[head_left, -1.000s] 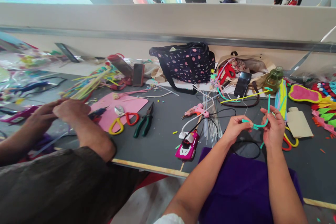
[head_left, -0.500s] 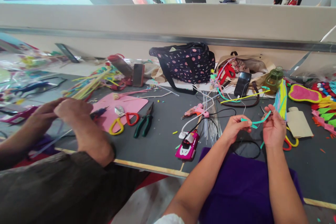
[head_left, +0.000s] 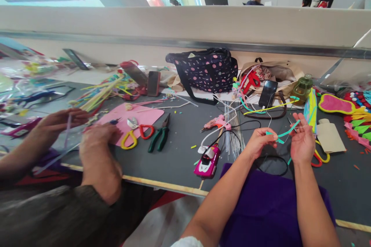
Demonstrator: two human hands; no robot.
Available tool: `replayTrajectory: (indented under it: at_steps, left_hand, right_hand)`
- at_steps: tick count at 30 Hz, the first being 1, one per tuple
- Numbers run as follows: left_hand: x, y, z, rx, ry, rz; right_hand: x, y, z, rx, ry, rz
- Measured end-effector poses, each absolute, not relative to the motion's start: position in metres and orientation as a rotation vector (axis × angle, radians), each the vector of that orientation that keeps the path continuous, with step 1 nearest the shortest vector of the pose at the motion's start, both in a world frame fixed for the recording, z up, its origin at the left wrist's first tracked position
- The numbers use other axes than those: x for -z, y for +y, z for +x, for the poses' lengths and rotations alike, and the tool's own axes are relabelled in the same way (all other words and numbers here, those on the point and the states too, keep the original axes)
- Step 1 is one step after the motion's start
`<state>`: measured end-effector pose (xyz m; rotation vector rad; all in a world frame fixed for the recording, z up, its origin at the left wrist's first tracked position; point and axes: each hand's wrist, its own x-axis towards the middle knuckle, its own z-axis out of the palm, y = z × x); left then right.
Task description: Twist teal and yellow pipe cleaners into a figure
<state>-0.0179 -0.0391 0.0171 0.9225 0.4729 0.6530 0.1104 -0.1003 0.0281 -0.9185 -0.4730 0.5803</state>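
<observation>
My left hand (head_left: 259, 141) and my right hand (head_left: 302, 141) hold a thin teal strip (head_left: 285, 134) between them above the dark table (head_left: 174, 154). The left fingers pinch its near end; the right fingers grip its far part, which rises toward the upper right. A purple cloth (head_left: 265, 204) lies over the table edge under my forearms. A black cable loop (head_left: 274, 164) sits just below my hands.
A co-worker's hands (head_left: 87, 135) work at the left, next to a pink foam sheet (head_left: 133, 117), scissors (head_left: 136, 133) and green pliers (head_left: 159, 135). A pink glue gun (head_left: 217, 121), a pink toy car (head_left: 207, 160), a spotted bag (head_left: 205, 69) and a phone (head_left: 267, 92) lie beyond.
My right hand has straightened the teal strip from a curl and opened slightly. The co-worker's hands have moved apart, one dropping toward the table edge.
</observation>
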Motion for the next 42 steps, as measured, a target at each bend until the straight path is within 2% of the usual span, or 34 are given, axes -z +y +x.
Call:
replayTrajectory:
  at_steps: [8,19,29,42]
  left_hand:
    - [-0.015,-0.038,-0.017,-0.712,0.442,0.893]
    - [-0.012,-0.038,-0.014,-0.761,0.477,0.833]
    - [-0.014,-0.038,-0.013,-0.843,0.453,0.851]
    - [-0.022,-0.044,-0.012,-0.963,0.441,0.847]
  right_hand:
    - [-0.028,-0.1,0.11,-0.615,-0.438,-0.856]
    - [-0.022,-0.101,0.104,-0.9,-0.47,-0.835]
    - [-0.017,-0.097,0.096,-0.883,-0.607,-0.954]
    - [-0.019,-0.096,0.089,-0.761,-0.53,-0.953]
